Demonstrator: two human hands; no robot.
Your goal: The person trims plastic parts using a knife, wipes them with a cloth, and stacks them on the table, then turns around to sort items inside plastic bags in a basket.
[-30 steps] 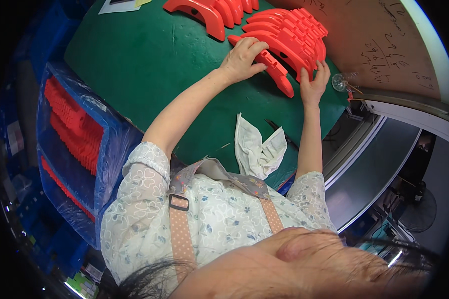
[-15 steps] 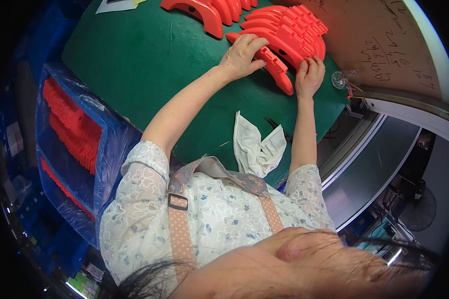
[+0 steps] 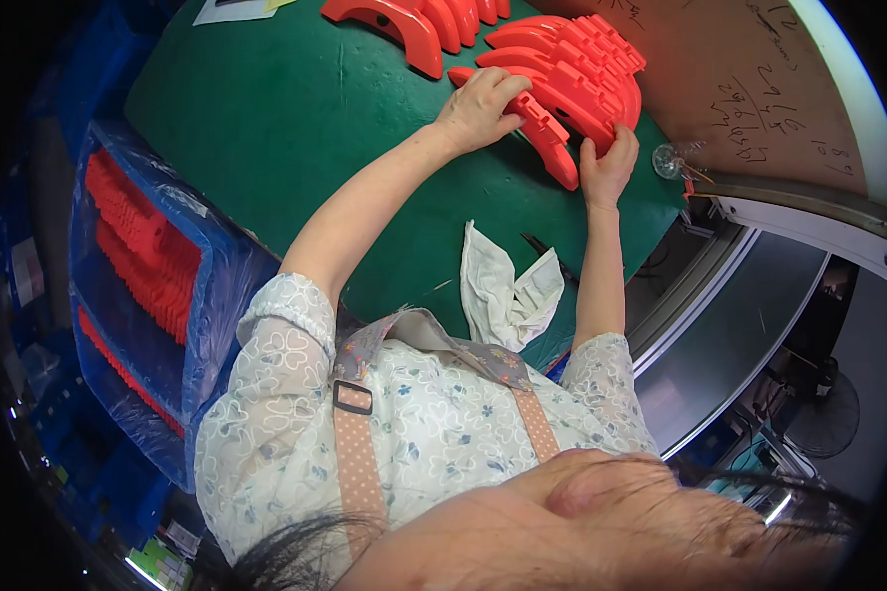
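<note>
A row of red curved plastic parts (image 3: 572, 74) stands on edge on the green table (image 3: 266, 108). My left hand (image 3: 478, 106) rests on the near end of that row, fingers bent over the front part (image 3: 547, 138). My right hand (image 3: 609, 165) presses against the right side of the same row, fingers spread on the red plastic. A second row of red curved parts (image 3: 414, 20) lies further back to the left.
A white cloth (image 3: 503, 295) lies on the table near my chest, with a thin dark tool (image 3: 547, 254) beside it. A blue bin lined with plastic (image 3: 138, 286) holds several red parts at my left. A brown board (image 3: 749, 79) and a metal conveyor edge (image 3: 759, 286) are to the right.
My right hand has slid up along the right side of the red row. My left hand stays on the front part.
</note>
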